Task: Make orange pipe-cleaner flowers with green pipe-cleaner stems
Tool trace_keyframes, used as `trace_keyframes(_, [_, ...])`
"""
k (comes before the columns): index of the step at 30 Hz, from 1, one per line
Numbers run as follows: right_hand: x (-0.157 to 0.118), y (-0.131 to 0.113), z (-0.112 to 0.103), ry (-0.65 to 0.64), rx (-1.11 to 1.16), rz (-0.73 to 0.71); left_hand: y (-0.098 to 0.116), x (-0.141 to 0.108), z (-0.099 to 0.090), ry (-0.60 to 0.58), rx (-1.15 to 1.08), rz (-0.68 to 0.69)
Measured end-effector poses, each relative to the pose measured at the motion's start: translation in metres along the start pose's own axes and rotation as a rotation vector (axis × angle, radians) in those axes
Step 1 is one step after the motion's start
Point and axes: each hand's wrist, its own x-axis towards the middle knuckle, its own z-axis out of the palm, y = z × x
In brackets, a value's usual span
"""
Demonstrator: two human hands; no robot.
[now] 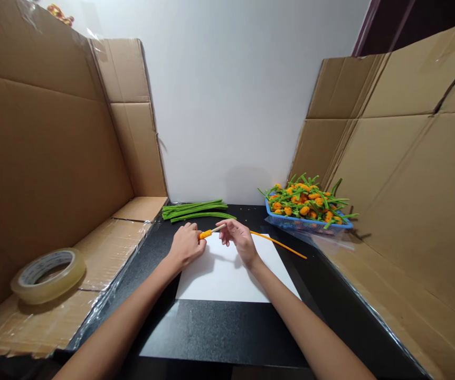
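My left hand (186, 245) grips a tight orange coil (205, 234) wound on a thin wooden stick (218, 228). My right hand (240, 238) pinches the far end of that stick between its fingertips. A long orange pipe cleaner (278, 245) runs out from behind my right hand and lies across a white paper sheet (227, 277). Its link to the coil is hidden by my fingers. Both hands hover just above the sheet's far edge. A bundle of green pipe cleaners (196, 210) lies beyond my left hand.
A blue plastic basket (306, 224) piled with orange-and-green pipe-cleaner flowers stands at the far right of the black table (219, 332). A roll of clear tape (48, 276) lies on flattened cardboard at left. Cardboard panels (401, 158) flank both sides.
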Motion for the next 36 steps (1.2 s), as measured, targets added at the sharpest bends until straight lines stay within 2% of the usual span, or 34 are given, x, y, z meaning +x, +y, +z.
trace_keyframes(4, [0.0, 0.012, 0.002, 0.098, -0.191, 0.004, 0.0, -0.003, 0.002, -0.001, 0.061, 0.029])
trace_keyframes(7, [-0.001, 0.022, 0.006, 0.126, -0.18, 0.024, 0.004, -0.006, 0.011, -0.012, -0.047, 0.152])
trace_keyframes(10, [0.0, 0.026, 0.006, 0.142, -0.147, 0.045, 0.007, -0.008, 0.02, -0.085, -0.097, 0.22])
trace_keyframes(14, [0.005, 0.028, -0.003, 0.169, -0.099, 0.125, 0.006, -0.006, 0.023, -0.118, -0.019, 0.182])
trace_keyframes(21, [0.011, 0.032, -0.016, 0.149, -0.087, 0.178, 0.0, 0.0, 0.017, -0.165, 0.073, 0.169])
trace_keyframes(30, [0.02, 0.03, -0.037, 0.186, -0.124, 0.14, 0.002, 0.008, 0.004, -0.184, 0.155, 0.186])
trace_keyframes(36, [0.024, 0.021, -0.055, 0.233, -0.153, 0.104, -0.007, 0.008, 0.002, -0.153, 0.148, 0.196])
